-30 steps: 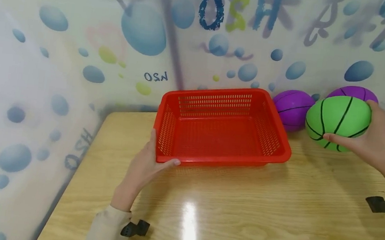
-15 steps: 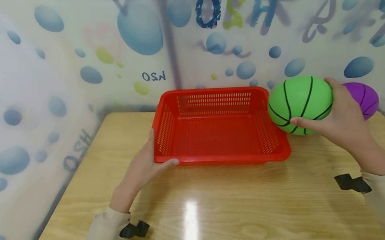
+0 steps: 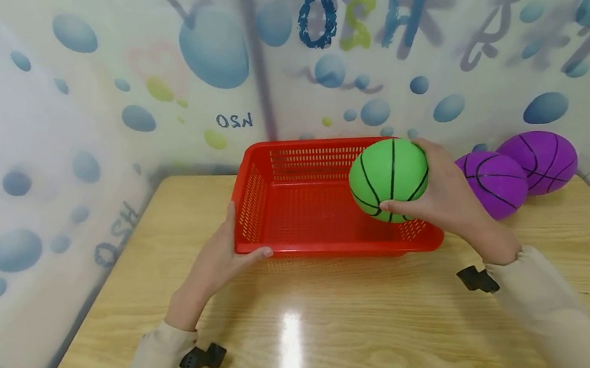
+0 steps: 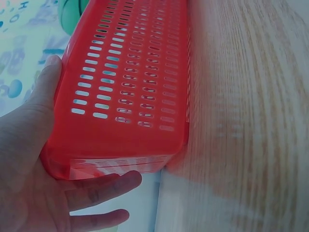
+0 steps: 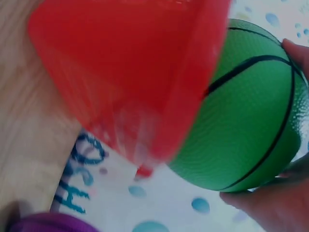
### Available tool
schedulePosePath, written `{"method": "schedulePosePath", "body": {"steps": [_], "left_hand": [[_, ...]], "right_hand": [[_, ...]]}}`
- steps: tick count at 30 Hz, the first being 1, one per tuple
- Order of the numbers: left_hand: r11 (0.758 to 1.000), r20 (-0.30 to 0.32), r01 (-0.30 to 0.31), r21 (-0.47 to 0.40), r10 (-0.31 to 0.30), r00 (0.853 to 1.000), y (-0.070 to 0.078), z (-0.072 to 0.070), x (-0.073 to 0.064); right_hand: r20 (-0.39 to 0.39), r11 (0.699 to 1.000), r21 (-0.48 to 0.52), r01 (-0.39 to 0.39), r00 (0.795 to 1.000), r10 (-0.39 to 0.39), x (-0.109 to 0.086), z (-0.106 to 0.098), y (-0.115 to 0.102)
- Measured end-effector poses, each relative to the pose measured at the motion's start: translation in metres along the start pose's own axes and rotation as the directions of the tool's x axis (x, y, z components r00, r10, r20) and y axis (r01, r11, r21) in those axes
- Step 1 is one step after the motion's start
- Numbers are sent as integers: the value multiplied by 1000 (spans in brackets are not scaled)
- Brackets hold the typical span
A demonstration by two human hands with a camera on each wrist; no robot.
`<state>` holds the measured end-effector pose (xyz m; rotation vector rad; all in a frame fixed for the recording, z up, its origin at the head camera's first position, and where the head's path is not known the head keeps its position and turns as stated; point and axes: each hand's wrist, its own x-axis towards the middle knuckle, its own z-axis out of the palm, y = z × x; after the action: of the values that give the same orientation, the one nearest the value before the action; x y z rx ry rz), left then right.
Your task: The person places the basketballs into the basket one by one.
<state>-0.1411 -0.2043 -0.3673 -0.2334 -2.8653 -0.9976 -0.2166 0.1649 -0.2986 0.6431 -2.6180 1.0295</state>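
Observation:
A green ball with black basketball lines (image 3: 387, 179) is over the right part of a red plastic basket (image 3: 331, 251) in the head view. My right hand (image 3: 453, 194) grips it from the right, thumb on the near side and fingers over the far side. The right wrist view has the green ball (image 5: 246, 121) close beside the basket's rim, above wall height. At the near left corner, my left hand (image 3: 217, 260) holds the basket, its thumb along the rim. Spread fingers of the left hand (image 4: 29, 140) reach around the corner in the left wrist view.
Two purple balls lie right of the basket: a nearer one (image 3: 495, 184), partly behind my right hand, and a farther one (image 3: 542, 162) by the wall (image 3: 293, 100). The basket sits at the back of a wooden table (image 3: 355, 334), close to the wall.
My right hand has carried the green ball left from beside the purple balls to over the basket. The nearer purple ball has shifted right and toward me. My left hand has stayed put.

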Motion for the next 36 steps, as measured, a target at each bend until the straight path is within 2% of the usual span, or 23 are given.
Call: {"method": "schedulePosePath", "body": {"steps": [4,9,12,15,20,24,27,31,33,36], "left_hand": [[1000,11,0,-1,0,1000,1,-1,1],[998,-2,-41,-46,41,999,0,-3,-2],[996,-16,-66,-56,66,998,-2,-4,-3],[996,-22,-75,-41,74,997,-2,-4,-4],[997,-15,-63,-47,63,998,1,-1,-3],[999,-4,-27,-29,27,1000,2,-1,-3],[1000,-2,-6,-13,6,1000,2,-1,-3],[1000,-2,-4,-12,4,1000,3,-2,-2],[1000,1,-3,-20,3,1000,3,-2,-2],[999,0,-7,-39,7,1000,3,-3,-3]], "right_hand": [[91,1000,9,26,996,-26,1,18,2],[202,996,-15,84,976,-79,-1,42,7],[232,995,-37,91,969,-80,-3,52,10],[258,996,-43,83,964,-69,-6,52,12],[284,998,-58,-2,959,18,-9,32,15],[203,996,-41,-80,975,87,-8,3,23],[110,992,-78,-102,988,111,-9,-18,39],[21,979,-166,-115,993,120,-17,-38,70],[18,974,-193,-115,992,121,-22,-44,85],[54,969,-219,-119,990,134,-29,-47,99]]}}
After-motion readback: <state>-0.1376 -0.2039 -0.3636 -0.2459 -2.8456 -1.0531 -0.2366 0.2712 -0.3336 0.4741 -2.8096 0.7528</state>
